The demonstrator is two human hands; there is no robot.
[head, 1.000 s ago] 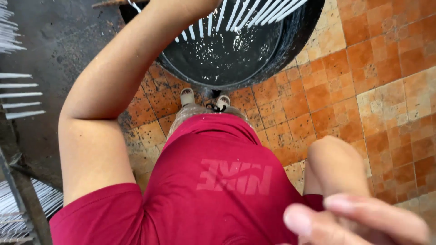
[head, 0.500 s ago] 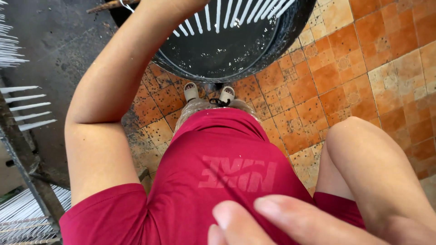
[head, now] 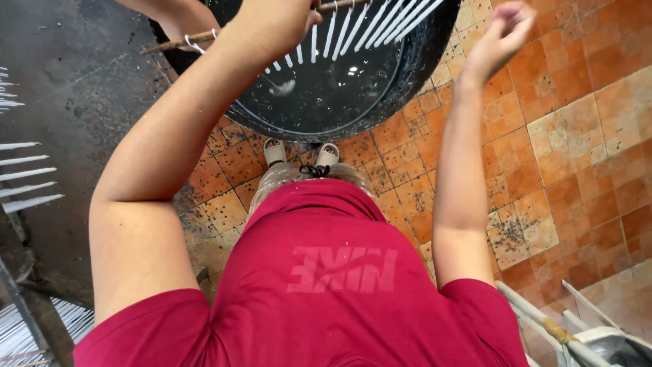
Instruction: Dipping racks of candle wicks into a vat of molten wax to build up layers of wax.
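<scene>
My left hand (head: 272,24) is shut on a wooden rod (head: 170,45) from which a row of thin white candles (head: 367,27) hangs. The candles dangle over a big round black vat (head: 414,85) of dark liquid just in front of my feet (head: 275,151). My right hand (head: 499,34) is raised over the vat's right rim, blurred, with its fingers loosely curled and nothing in it. Part of another bare arm (head: 180,15) shows at the top edge, beside the rod.
Rows of white candles (head: 27,173) stick out from a rack on the left, with more bundled at the bottom left (head: 34,326). A white frame (head: 584,333) lies at the bottom right. Orange tiles (head: 577,149) cover the floor, which is stained dark on the left (head: 75,81).
My right hand has swung from close under the camera up to the vat's right rim. The rod with the candles stays over the vat.
</scene>
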